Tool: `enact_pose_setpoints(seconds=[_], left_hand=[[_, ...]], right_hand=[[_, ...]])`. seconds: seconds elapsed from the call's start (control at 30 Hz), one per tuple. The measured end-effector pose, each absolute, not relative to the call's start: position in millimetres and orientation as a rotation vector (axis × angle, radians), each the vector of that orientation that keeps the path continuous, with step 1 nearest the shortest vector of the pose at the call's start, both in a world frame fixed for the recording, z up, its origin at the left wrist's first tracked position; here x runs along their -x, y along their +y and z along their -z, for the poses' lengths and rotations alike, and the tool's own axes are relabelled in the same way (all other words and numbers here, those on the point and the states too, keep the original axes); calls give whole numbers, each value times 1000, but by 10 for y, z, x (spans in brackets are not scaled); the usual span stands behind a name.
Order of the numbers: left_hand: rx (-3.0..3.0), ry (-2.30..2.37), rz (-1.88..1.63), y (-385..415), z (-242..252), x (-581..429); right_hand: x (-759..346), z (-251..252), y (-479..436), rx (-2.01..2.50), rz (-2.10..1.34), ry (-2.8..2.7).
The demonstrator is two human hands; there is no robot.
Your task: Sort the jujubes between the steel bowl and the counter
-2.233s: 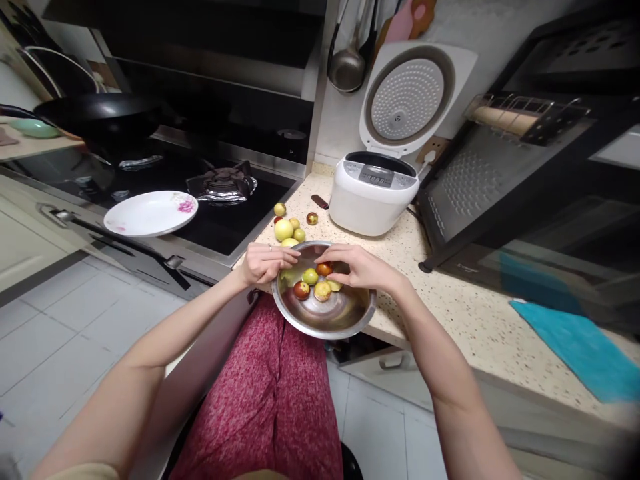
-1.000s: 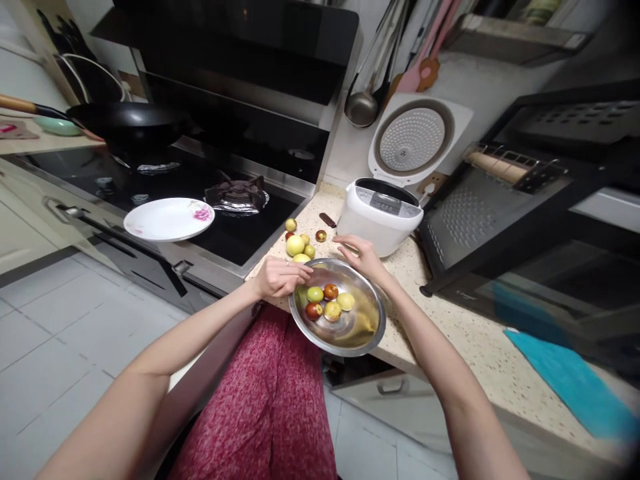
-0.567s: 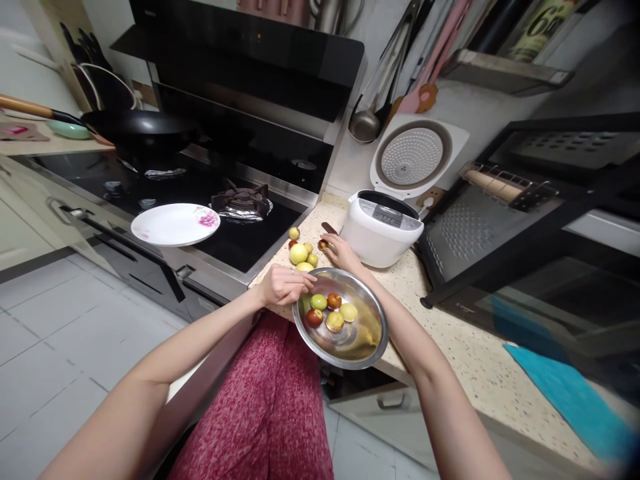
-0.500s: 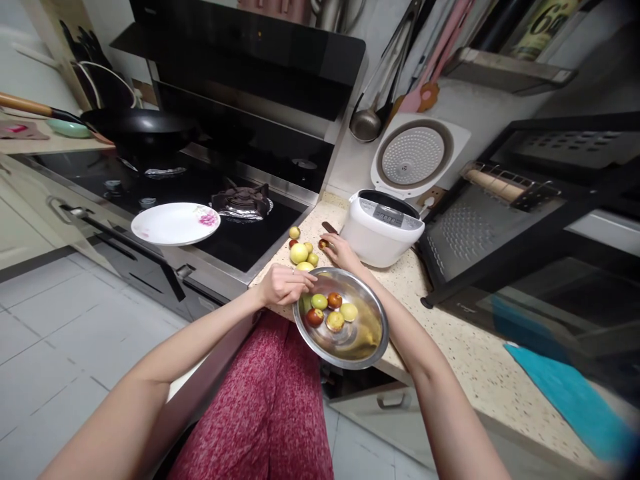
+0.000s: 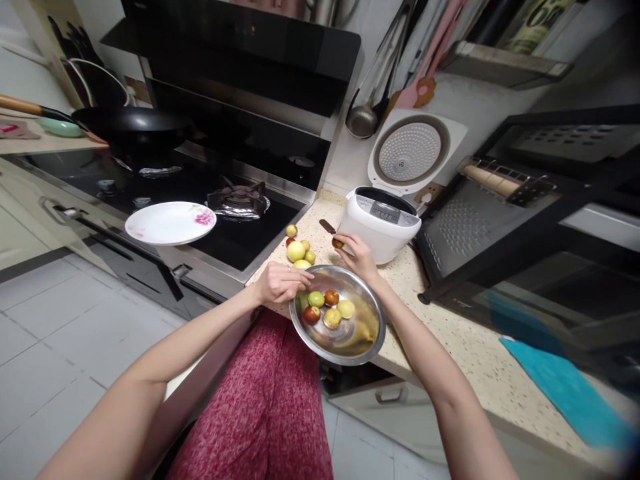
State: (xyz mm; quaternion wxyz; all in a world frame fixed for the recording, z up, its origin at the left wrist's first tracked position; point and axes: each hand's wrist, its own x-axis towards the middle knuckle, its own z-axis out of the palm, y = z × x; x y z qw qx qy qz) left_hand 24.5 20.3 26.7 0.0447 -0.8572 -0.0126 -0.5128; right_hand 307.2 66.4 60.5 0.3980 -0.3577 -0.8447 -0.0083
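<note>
The left hand [image 5: 280, 283] clamps the rim of the bowl [image 5: 363, 327] with curled fingers; just beyond the bowl, the right hand [image 5: 361, 259] pinches a dark fruit [image 5: 337, 244] between its fingers. Apparently overhanging the table [image 5: 465, 340], the bowl could tip if that left grip slackened.

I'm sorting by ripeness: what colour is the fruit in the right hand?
The fruit looks mostly reddish-brown, best seen in the head view.

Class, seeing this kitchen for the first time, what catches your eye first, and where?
A steel bowl near the middle stands out, its rim pinched by the left hand, five red, green and yellow fruits inside. Beyond it, the right hand holds a brownish fruit beside the open rice cooker. To the left, a flowered white plate sits at the front of the black stove.
</note>
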Motion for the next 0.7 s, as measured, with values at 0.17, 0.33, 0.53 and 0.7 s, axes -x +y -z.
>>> enact_pose_setpoints(seconds=[0.17, 0.33, 0.53, 0.7], left_hand=[[2587, -23, 1590, 203, -273, -252], [2580, -20, 1576, 193, -305, -253], [2605, -11, 1575, 195, -307, -238], [2642, -27, 1558, 198, -311, -229]], right_hand=[[-3131, -858, 94, 858, -115, -2062], [-3034, -922, -206, 650, -453, -2287], [-2965, -928, -277, 560, -712, -2438], [-2959, -934, -289, 555, -817, -2465]])
